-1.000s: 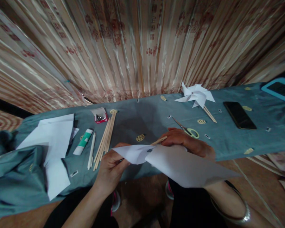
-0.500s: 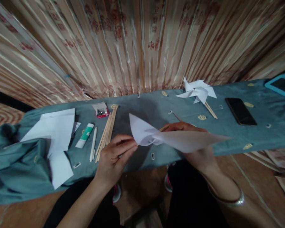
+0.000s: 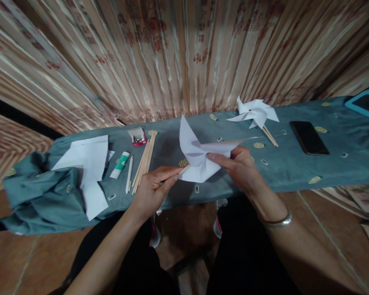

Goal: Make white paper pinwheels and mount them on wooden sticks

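Note:
A white paper pinwheel (image 3: 204,166) is between my two hands above the cloth, its blades fanned out. My left hand (image 3: 155,186) pinches a thin wooden stick (image 3: 184,168) whose far end goes behind or against the paper. My right hand (image 3: 241,166) grips the pinwheel, with the thumb near its middle and the other fingers partly hidden by a blade. Left of my left hand lie several wooden sticks (image 3: 145,162), a white pen (image 3: 129,174), a green and white glue stick (image 3: 120,164) and a small red box (image 3: 138,138) of metal pins.
A finished-looking pinwheel (image 3: 258,112) lies at the back right, beside a black phone (image 3: 309,138) and a blue-framed device (image 3: 365,104). White paper sheets (image 3: 94,157) rest at the left, by bunched grey-green cloth (image 3: 43,196). A curtain (image 3: 172,61) hangs behind.
The pinwheel has turned so that more of its blades face me. My right hand has shifted left and its thumb is now on the paper's front near the centre. The view has shifted slightly.

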### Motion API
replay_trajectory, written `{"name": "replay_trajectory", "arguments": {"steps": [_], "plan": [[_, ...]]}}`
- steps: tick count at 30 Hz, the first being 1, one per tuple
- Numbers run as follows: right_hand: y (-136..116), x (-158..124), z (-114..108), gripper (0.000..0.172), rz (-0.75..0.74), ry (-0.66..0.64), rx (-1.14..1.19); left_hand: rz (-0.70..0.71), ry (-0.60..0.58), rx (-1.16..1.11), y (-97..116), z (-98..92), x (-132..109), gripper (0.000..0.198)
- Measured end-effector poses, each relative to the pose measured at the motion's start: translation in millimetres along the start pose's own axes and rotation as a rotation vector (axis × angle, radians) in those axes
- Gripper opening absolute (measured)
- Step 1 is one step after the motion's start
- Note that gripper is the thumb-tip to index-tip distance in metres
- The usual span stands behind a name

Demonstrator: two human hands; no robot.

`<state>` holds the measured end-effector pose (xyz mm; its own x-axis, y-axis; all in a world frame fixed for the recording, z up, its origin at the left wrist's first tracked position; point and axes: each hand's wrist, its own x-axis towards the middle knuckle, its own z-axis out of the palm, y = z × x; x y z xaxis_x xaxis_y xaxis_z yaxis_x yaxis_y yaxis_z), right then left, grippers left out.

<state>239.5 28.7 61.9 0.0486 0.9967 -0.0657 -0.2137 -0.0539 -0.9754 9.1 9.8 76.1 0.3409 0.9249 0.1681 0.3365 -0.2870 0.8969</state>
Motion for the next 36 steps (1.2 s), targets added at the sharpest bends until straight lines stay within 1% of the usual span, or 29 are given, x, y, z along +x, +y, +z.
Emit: {"name": "replay_trajectory", "arguments": {"steps": [5,10,12,16,20,26,28,30,34,36], "plan": [[-1.3,-0.9,1.6,0.026,0.039,-0.084,0.08,-0.143,-0.028,-0.09,6.2,-4.1,-4.1,0.022],[0.3,-1.2,3.4,0.027,0.079,-0.106,0.104,-0.321,-0.008,-0.187,11.2,-4.8,-11.0,0.029],[1.2,-1.3,3.5,0.027,0.076,-0.114,0.11,-0.371,0.003,-0.22,14.9,-3.9,-12.7,0.031],[0.6,-2.5,4.0,0.025,0.078,-0.133,0.112,-0.412,0.001,-0.263,22.6,-5.1,-13.4,0.03],[-3.5,-4.8,6.4,0.025,0.104,-0.13,0.164,-0.447,-0.019,-0.334,27.5,-9.4,-11.5,0.028],[-4.3,-4.0,8.3,0.024,0.129,-0.127,0.234,-0.476,-0.05,-0.485,28.3,-9.8,-11.7,0.026],[-2.0,-3.1,8.0,0.024,0.13,-0.137,0.238,-0.48,-0.046,-0.493,24.4,-5.0,-16.0,0.023],[1.1,-3.3,7.5,0.025,0.139,-0.154,0.223,-0.487,-0.012,-0.488,18.4,4.0,-23.5,0.022],[9.8,-8.2,4.6,0.027,0.195,-0.192,0.171,-0.512,0.092,-0.488,2.9,32.9,-47.0,0.026],[16.0,-11.7,2.0,0.028,0.241,-0.218,0.131,-0.521,0.154,-0.526,-5.4,49.4,-61.2,0.028]]}}
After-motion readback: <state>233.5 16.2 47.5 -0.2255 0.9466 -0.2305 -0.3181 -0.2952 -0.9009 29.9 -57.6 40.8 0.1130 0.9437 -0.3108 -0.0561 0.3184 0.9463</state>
